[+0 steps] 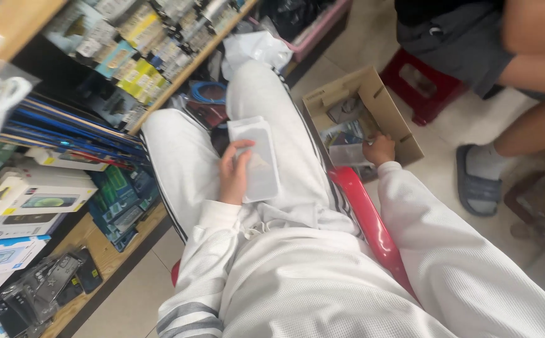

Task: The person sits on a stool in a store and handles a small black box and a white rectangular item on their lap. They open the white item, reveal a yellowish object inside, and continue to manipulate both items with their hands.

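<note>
Holding the clear phone case (255,159) flat against my lap, my left hand (234,173) is closed on its left long edge: thumb laid over the top face, fingers wrapped underneath. The case is a pale, see-through rectangle, and its long axis runs straight down my thigh, from near my waist out toward my knee, so the free short end points away from me.

My right hand (379,149) is well apart from it, off to my right and lower, reached down past the rim of the red stool (365,209) into the open cardboard box (385,103) on the floor. Its fingers are curled onto a packet among the small packets (346,134) lying in the box; I cannot tell whether they have actually closed on 1 or are only resting on it, since the knuckles hide the tips.

So the case lies up and to the left of my right hand, across my right thigh, while the box lies right and below the case. The left hand is the only 1 on the case; the right is the only 1 near the box.

A shelf of packaged phone accessories (66,188) stands just beside my left knee. Another person's leg in a grey slipper (478,181) stands on the floor beyond the box.
</note>
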